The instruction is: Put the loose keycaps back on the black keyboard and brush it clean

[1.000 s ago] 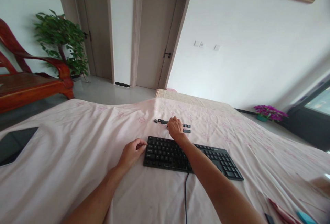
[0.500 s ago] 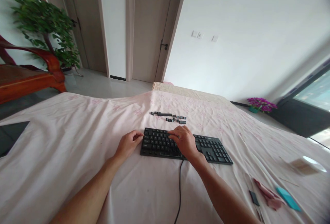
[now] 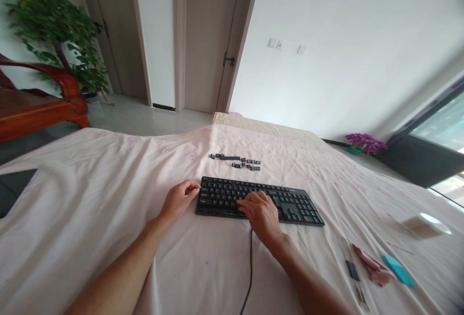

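A black keyboard [image 3: 290, 207] lies on a pink cloth, with some bare slots along its front edge. My left hand [image 3: 180, 197] is closed, its thumb and forefinger pinched at the keyboard's left edge. Over the lower middle keys rests my right hand [image 3: 261, 214]. Its fingers are bent and pressed together; whether a small keycap is between them is hidden. Behind the keyboard, several loose keycaps [image 3: 243, 164] lie in two rough rows, along with a long space bar [image 3: 230, 158]. The black cable [image 3: 251, 266] runs from the front edge toward me.
The pink cloth [image 3: 108, 199] has folds. At the right lie a black-handled tool with metal prongs [image 3: 352, 271], a pink cloth piece [image 3: 373, 265], a turquoise block [image 3: 398, 270] and a roll of tape [image 3: 427, 225]. A dark tablet-like panel [image 3: 14, 189] sits at far left.
My right hand has moved from the keyboard's upper rows down to its lower rows, toward me. My left hand stays at the left edge. The view has shifted slightly.
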